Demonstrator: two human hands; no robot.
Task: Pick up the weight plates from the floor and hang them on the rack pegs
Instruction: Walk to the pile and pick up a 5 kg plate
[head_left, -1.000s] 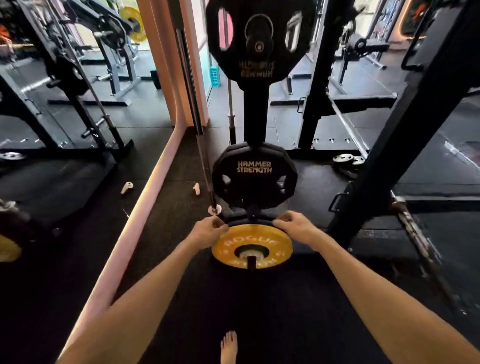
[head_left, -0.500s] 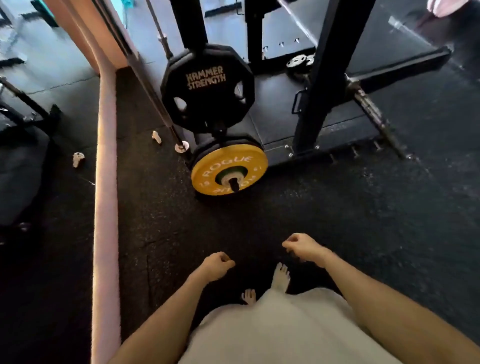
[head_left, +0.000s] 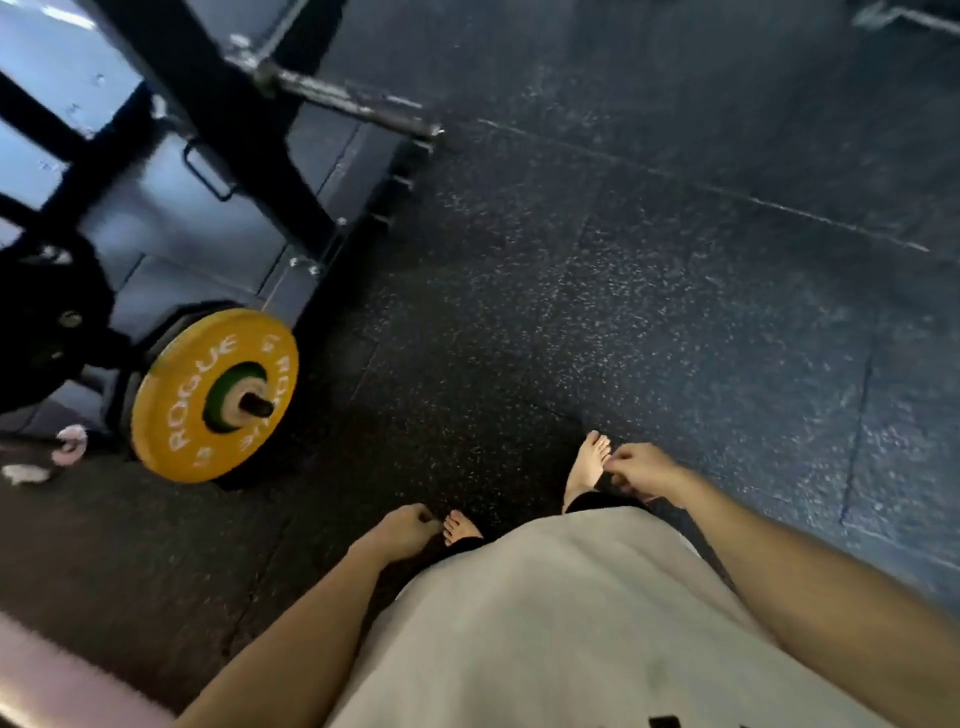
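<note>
The yellow weight plate (head_left: 213, 395) hangs on a low peg (head_left: 258, 404) of the black rack (head_left: 218, 130), at the left side of the rubber floor (head_left: 623, 286), with darker plates (head_left: 47, 322) stacked behind and above it on the same rack. Both hands hang empty at the person's sides: the left hand (head_left: 402, 532) has its fingers loosely curled and holds nothing, and the right hand (head_left: 641, 470) is likewise slack, its grip on nothing. Two bare feet (head_left: 589, 462) stand on the floor just beyond the hem of a pale shirt (head_left: 545, 623), well apart from the rack. By the look of it, hanging this plate is done, and the step in hand is the turn toward the next one. No loose plate shows on the floor in this view, so the next move calls for finding one elsewhere, walking to it, bending low and taking its rim with both hands before carrying it to a free peg. A steel bar (head_left: 343, 98) juts out near the rack's foot and could catch a shin or bare toes on the way.
</note>
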